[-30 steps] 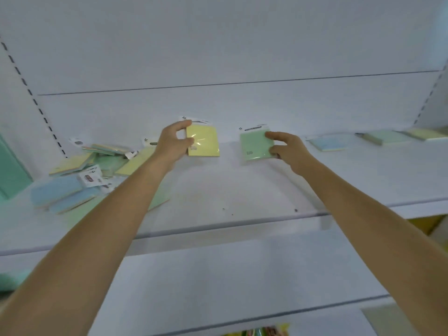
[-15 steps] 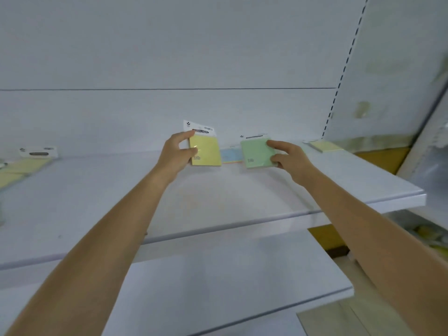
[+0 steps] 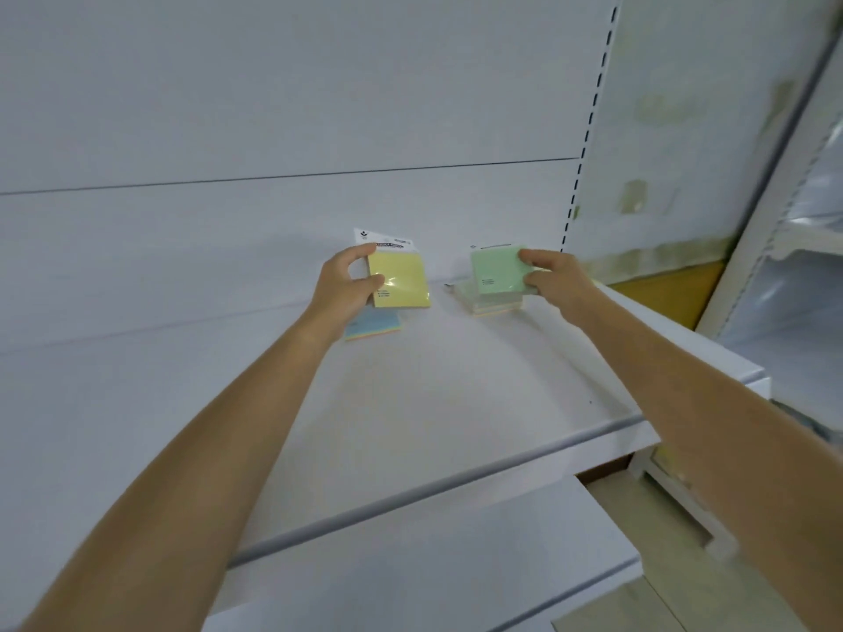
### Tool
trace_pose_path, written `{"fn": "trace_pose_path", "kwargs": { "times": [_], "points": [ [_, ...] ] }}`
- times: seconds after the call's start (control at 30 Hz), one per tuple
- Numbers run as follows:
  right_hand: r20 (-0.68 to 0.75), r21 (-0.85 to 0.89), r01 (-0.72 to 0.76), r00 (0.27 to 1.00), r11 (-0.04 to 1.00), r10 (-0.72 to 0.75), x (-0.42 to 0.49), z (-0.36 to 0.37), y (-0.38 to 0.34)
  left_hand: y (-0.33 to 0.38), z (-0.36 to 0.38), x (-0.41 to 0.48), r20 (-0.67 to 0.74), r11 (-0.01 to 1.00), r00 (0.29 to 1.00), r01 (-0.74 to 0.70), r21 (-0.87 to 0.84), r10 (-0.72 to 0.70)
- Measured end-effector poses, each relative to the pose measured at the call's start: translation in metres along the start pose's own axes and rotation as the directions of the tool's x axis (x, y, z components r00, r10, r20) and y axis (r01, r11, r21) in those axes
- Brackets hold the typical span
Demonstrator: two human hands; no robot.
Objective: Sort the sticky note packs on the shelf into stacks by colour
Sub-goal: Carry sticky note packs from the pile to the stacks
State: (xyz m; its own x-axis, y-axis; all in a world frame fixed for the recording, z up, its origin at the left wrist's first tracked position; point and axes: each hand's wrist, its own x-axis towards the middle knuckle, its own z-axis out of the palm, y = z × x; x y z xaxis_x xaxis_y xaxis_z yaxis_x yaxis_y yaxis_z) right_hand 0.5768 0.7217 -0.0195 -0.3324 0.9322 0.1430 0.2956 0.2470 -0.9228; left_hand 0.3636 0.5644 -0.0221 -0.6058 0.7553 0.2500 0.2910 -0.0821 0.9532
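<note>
My left hand (image 3: 347,287) grips a yellow sticky note pack (image 3: 401,280) with a white header card, held upright above the white shelf (image 3: 433,380). A blue pack (image 3: 376,323) lies flat on the shelf just below it, partly hidden by my hand. My right hand (image 3: 547,275) holds a green pack (image 3: 497,273) by its right edge, tilted just over a low stack of green packs (image 3: 495,305) near the shelf's back right corner. Whether the held green pack touches the stack I cannot tell.
The shelf's back panel (image 3: 273,107) rises behind the packs. A slotted upright (image 3: 588,116) marks the shelf's right end. A lower shelf (image 3: 433,563) juts out beneath my arms. A brown floor and another rack (image 3: 784,230) lie to the right.
My view and both hands have swung right along the shelf. The mixed pile at the left has left the view. The green pack now hovers over the green stack, the yellow over the blue pack.
</note>
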Motion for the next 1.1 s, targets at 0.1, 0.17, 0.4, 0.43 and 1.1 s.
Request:
{"fn": "trace_pose_path", "kwargs": {
  "times": [0.1,0.17,0.4,0.43,1.1],
  "points": [
    [0.059,-0.091,0.021,0.998,0.996,-0.016,0.019,0.006,-0.002,0.0,0.01,0.011,0.007,1.0,1.0,0.011,-0.009,-0.011],
    [0.106,-0.163,0.04,0.994,0.986,-0.023,0.025,0.01,-0.004,-0.001,0.013,0.016,0.013,1.0,1.0,0.012,0.008,-0.012],
    [0.181,-0.364,0.106,0.983,0.925,-0.041,0.037,0.017,0.008,0.0,0.022,0.024,-0.033,0.999,0.998,0.048,-0.003,-0.048],
    [0.193,-0.37,0.107,0.98,0.923,-0.036,0.036,0.017,0.009,0.002,0.025,0.023,-0.038,0.999,0.998,0.052,-0.012,-0.052],
    [0.15,-0.603,0.075,0.988,0.794,0.021,0.042,-0.114,0.079,0.043,0.199,0.043,0.051,0.992,0.996,0.081,-0.099,-0.076]
  ]
}}
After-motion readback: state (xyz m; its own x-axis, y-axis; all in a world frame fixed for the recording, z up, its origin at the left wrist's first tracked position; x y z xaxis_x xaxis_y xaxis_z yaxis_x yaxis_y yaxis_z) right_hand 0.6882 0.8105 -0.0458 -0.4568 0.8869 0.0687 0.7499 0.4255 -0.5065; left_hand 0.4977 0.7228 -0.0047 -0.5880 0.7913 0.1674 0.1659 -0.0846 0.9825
